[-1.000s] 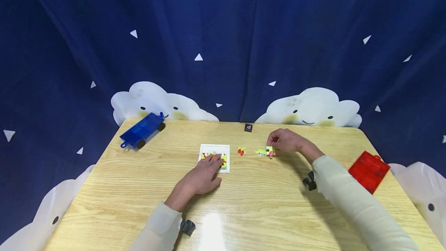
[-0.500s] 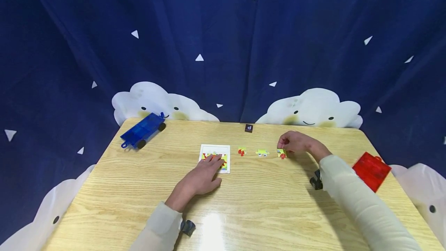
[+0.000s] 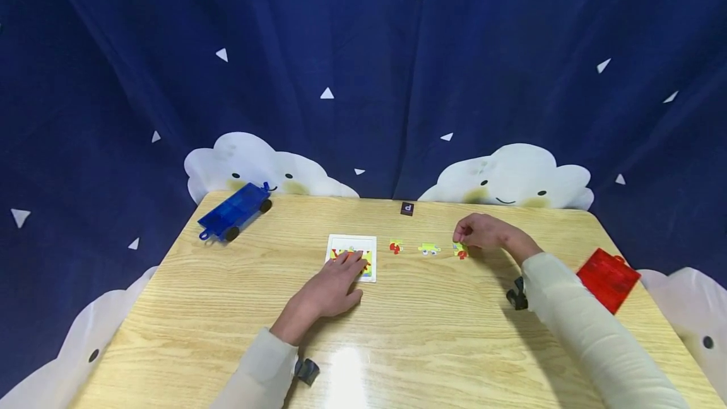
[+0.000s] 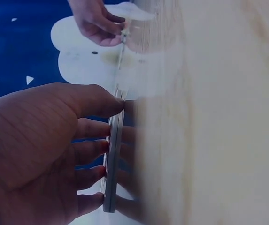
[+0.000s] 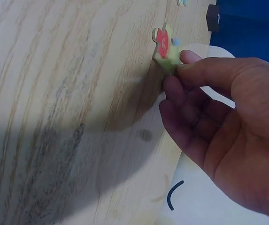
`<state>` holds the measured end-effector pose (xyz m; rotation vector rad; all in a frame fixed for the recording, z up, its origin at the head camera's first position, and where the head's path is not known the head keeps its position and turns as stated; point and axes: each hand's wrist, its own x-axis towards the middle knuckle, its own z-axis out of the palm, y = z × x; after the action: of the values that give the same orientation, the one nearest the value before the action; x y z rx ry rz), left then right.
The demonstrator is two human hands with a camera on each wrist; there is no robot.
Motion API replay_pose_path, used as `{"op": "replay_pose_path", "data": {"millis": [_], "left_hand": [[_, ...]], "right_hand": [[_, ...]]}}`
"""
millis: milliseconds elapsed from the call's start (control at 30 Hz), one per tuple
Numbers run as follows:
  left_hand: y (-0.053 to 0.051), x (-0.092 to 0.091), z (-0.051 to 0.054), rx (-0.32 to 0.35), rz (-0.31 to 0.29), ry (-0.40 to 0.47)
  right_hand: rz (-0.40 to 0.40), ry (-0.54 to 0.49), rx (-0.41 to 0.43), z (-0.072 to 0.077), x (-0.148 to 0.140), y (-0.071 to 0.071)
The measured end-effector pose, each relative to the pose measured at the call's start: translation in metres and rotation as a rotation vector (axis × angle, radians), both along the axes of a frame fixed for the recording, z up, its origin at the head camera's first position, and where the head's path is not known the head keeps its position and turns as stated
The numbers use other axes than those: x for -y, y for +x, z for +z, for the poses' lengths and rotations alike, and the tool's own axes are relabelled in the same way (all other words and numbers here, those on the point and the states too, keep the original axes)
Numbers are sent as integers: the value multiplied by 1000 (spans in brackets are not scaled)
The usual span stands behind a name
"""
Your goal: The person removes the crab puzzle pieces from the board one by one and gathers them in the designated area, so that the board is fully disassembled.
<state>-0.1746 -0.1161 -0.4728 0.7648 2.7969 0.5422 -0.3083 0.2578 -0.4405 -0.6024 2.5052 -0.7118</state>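
Fingers (image 5: 186, 131) of right hand (image 3: 483, 231) pinching puzzle piece (image 5: 163, 44), those of left hand (image 3: 328, 290) outstretched on white tray (image 3: 348, 242), coloured pieces (image 3: 368, 257) inside

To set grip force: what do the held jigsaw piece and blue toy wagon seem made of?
Jigsaw piece: probably cardboard or thin wood with a matte-looking printed face; its pale cut edge shows. Blue toy wagon: likely glossy plastic; it looks shiny and translucent.

Long off-white sleeves (image 3: 591, 327), lightly creased, end in plain cuffs (image 3: 538, 273), a small black device (image 3: 307, 371) beside each.
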Motion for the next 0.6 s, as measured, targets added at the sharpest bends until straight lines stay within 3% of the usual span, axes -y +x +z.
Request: {"op": "replay_pose_path", "data": {"millis": [200, 600], "left_hand": [[0, -1, 0, -51, -13, -46], [1, -1, 1, -81, -28, -62]], "right_hand": [[9, -11, -34, 2, -1, 1], [52, -85, -93, 11, 22, 13]]}}
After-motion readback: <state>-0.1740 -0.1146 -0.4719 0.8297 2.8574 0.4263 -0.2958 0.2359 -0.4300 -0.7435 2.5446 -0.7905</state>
